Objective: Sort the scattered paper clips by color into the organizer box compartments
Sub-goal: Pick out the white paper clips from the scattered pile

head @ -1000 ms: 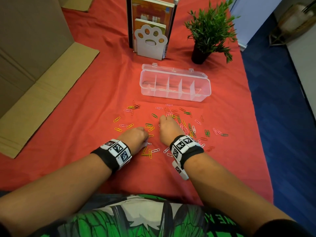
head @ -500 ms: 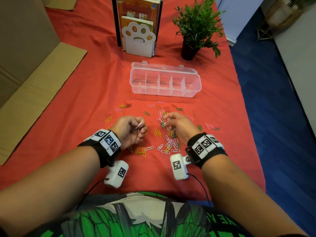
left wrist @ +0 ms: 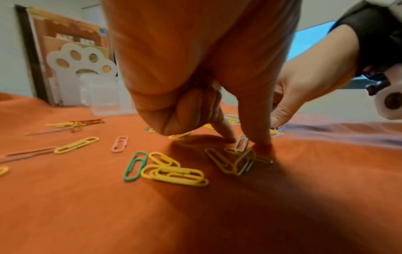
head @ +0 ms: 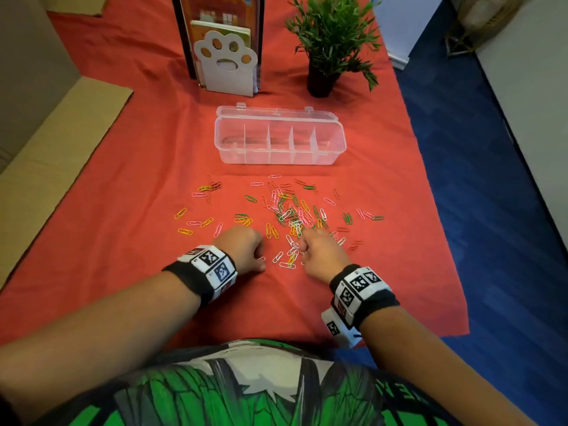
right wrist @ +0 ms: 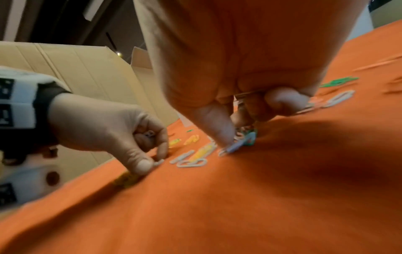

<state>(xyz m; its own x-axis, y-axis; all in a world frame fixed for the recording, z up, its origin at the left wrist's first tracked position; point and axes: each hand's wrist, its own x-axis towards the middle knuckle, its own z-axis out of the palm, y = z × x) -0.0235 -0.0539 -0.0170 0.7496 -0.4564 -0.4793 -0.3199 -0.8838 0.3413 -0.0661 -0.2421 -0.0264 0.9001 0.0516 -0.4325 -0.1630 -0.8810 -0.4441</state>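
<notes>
Dozens of paper clips lie scattered on the red cloth just in front of both hands, while the clear organizer box stands open beyond them, well apart from the fingers. The left hand is down on the cloth at the near left edge of the scatter, its thumb and forefinger pinching a white clip. The right hand, just beside it, has its fingers curled over a dense patch of clips, its thumb tip pressed onto a pale clip.
</notes>
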